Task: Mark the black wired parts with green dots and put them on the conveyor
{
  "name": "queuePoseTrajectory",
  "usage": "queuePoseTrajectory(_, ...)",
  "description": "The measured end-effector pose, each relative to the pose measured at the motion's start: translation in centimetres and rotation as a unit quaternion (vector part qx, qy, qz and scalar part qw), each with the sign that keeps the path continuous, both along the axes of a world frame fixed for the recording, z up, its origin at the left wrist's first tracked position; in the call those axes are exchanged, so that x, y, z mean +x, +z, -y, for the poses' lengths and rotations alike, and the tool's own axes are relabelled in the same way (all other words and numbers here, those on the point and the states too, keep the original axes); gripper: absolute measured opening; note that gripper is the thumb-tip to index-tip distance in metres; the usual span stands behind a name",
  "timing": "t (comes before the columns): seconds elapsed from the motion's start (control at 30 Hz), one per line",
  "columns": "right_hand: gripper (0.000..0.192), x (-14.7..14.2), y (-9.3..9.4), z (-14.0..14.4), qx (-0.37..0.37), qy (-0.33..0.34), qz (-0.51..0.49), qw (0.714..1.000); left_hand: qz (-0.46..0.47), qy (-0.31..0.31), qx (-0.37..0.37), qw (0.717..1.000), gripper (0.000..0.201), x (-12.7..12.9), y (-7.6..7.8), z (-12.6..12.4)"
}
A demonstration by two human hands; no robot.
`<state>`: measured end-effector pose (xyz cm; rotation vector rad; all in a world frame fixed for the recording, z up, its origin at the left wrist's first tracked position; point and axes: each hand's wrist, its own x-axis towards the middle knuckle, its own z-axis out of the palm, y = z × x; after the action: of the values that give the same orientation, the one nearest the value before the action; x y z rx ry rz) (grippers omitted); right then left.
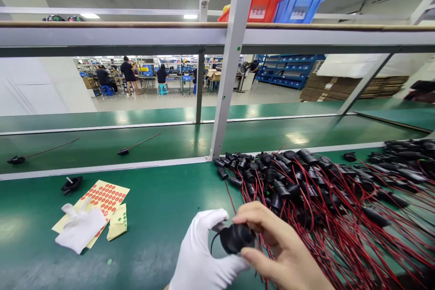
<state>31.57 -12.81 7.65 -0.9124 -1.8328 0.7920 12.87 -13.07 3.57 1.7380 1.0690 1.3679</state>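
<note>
- Presently both hands grasp the black round part [236, 238] low over the desk [152, 217]: gloved left hand [200, 253] from the left, bare right hand [282, 249] from above.
- Likely light, rigid plastic; grip the rim.
- Its thin lead is flexible and may snag the wire pile [326, 199] adjacent.

Glossy green tabletop [152, 217] with glare patches, matt black plastic part [236, 238] at lower centre, white cloth glove on left hand [200, 258], loose cloth glove [79, 229] lower left on yellow paper sticker sheet [105, 195], red-wired plastic connectors [322, 199] right, painted metal frame post [231, 63].
</note>
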Motion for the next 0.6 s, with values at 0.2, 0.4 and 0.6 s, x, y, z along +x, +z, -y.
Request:
queuePoseTrajectory(0.2, 0.047, -1.2, -1.1, -0.9, -0.251, 0.004, -0.132, 0.959, -0.096, 0.017, -0.168, 0.981, 0.036, 0.9, 2.8, 0.4)
queuePoseTrajectory(0.4, 0.053, -0.6, -1.2, -3.1, -0.216, -0.036, -0.081, 0.972, 0.295, -0.200, -0.374, 0.856, 0.031, -2.5, 3.9, -3.8)
queuePoseTrajectory(0.6, 0.041, 3.5, -2.6, -8.4, -0.059, -0.162, 0.184, 0.968, 0.451, -0.004, -0.210, 0.867, 0.008, -9.1, 7.2, -19.7)
